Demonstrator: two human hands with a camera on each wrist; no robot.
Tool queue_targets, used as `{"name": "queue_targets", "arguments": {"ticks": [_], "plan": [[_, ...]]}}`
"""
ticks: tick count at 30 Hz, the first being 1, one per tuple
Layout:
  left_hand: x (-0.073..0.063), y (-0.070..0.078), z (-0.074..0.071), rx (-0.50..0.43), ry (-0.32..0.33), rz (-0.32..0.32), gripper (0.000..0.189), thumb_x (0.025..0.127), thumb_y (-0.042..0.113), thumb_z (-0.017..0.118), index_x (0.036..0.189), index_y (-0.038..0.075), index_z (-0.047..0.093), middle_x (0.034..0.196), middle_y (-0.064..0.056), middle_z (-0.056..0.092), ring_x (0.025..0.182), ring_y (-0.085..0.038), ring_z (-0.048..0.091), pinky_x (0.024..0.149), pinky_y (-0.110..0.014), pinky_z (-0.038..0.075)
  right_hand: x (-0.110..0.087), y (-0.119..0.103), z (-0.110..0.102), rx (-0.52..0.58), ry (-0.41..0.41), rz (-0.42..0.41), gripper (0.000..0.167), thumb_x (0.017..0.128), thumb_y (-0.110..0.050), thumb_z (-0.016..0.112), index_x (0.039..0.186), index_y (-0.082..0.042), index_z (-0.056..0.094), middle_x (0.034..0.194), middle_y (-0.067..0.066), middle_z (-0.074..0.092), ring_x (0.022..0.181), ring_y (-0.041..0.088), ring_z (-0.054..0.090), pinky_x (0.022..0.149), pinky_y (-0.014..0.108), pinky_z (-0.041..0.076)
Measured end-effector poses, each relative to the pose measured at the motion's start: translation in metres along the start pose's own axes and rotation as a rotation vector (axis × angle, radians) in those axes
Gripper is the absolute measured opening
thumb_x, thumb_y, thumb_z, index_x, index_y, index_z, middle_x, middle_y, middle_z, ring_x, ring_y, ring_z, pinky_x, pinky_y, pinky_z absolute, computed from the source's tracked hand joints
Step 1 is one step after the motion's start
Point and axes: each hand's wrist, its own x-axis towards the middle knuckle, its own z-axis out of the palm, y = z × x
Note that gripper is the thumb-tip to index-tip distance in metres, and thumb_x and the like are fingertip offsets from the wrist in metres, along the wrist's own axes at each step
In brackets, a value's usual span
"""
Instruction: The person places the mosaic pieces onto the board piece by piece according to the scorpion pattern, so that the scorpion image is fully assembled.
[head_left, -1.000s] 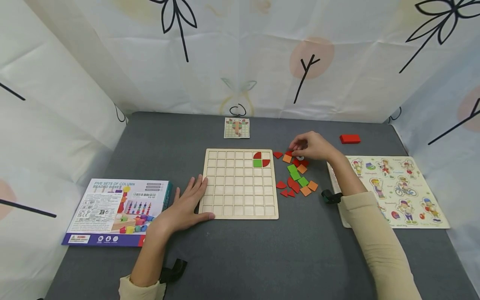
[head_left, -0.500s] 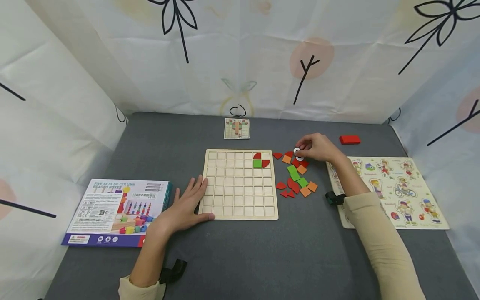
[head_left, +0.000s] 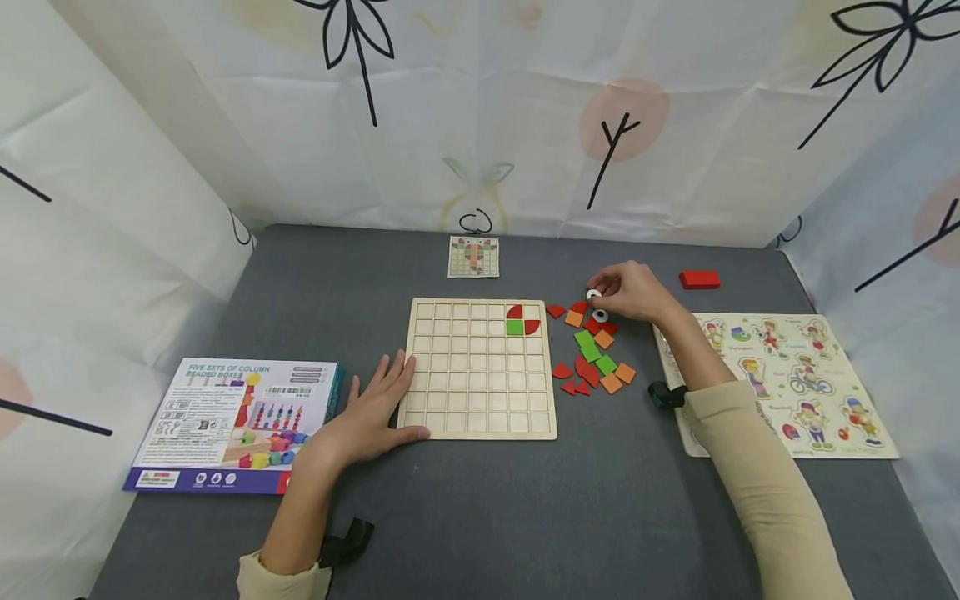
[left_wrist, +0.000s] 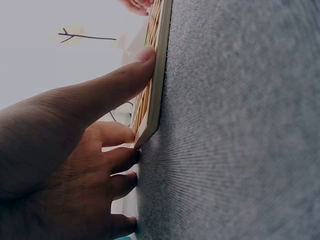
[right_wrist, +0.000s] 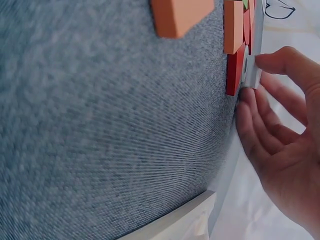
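Note:
My right hand pinches a white round eye piece between thumb and fingers, above the loose tiles. In the right wrist view this white piece shows edge-on at the thumb tip. A second white eye piece with a dark centre lies just below the fingers, against red tiles. My left hand rests with spread fingers along the left edge of the wooden grid board; its thumb touches the board's edge. On the board's upper right sit two red quarter-rounds and a green square.
Several orange tiles, green tiles and red tiles lie right of the board. A pattern card lies behind it. A red block and a picture board are at right, a printed box at left.
My right hand has taken hold of a white eye piece, now visible between its fingertips, and has shifted slightly right. The left hand and the board have stayed put.

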Motion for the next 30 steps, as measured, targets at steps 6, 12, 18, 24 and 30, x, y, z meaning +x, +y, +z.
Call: {"name": "queue_targets", "arguments": {"ticks": [6,12,18,24,30], "plan": [[0.0,0.0,0.001,0.004,-0.004,-0.007,0.111,0.097,0.043,0.082,0.174,0.005,0.013,0.184,-0.021,0.003,0.171,-0.048,-0.004,0.127,-0.082,-0.01,-0.003,-0.005,0.001,0.037,0.035,-0.023,0.027,0.095,-0.011,0.079,0.12,-0.001,0.08,0.116,0.024,0.079,0.103,0.038,0.079,0.084,0.039,0.061],[0.0,0.0,0.001,0.006,-0.002,-0.006,0.111,0.097,0.042,0.082,0.174,0.005,0.013,0.184,-0.02,0.003,0.171,-0.048,-0.004,0.127,-0.081,-0.01,-0.005,-0.017,0.003,0.143,0.014,-0.062,0.028,0.096,-0.012,0.082,0.121,-0.002,0.081,0.123,0.024,0.075,0.106,0.035,0.081,0.076,0.021,0.056],[0.0,0.001,0.001,0.004,-0.004,-0.006,0.11,0.097,0.042,0.082,0.174,0.005,0.013,0.184,-0.02,0.003,0.171,-0.048,-0.004,0.128,-0.081,-0.011,-0.003,-0.031,0.009,0.22,-0.018,-0.047,0.031,0.098,-0.009,0.08,0.127,-0.001,0.079,0.13,0.027,0.073,0.107,0.038,0.08,0.067,0.022,0.054],[0.0,0.0,0.001,-0.002,-0.003,0.001,0.11,0.097,0.041,0.082,0.174,0.005,0.013,0.184,-0.021,0.003,0.171,-0.048,-0.004,0.127,-0.081,-0.011,0.002,-0.046,0.019,0.262,-0.043,-0.07,0.032,0.098,-0.006,0.077,0.13,-0.001,0.078,0.128,0.027,0.075,0.109,0.038,0.078,0.072,0.02,0.055],[0.0,0.0,0.001,-0.004,-0.002,0.009,0.11,0.097,0.041,0.082,0.174,0.004,0.013,0.183,-0.021,0.003,0.171,-0.048,-0.004,0.127,-0.082,-0.011,0.01,-0.064,0.032,0.28,-0.047,-0.116,0.034,0.096,-0.011,0.082,0.129,-0.002,0.079,0.125,0.023,0.079,0.11,0.035,0.08,0.076,0.022,0.057]]}}
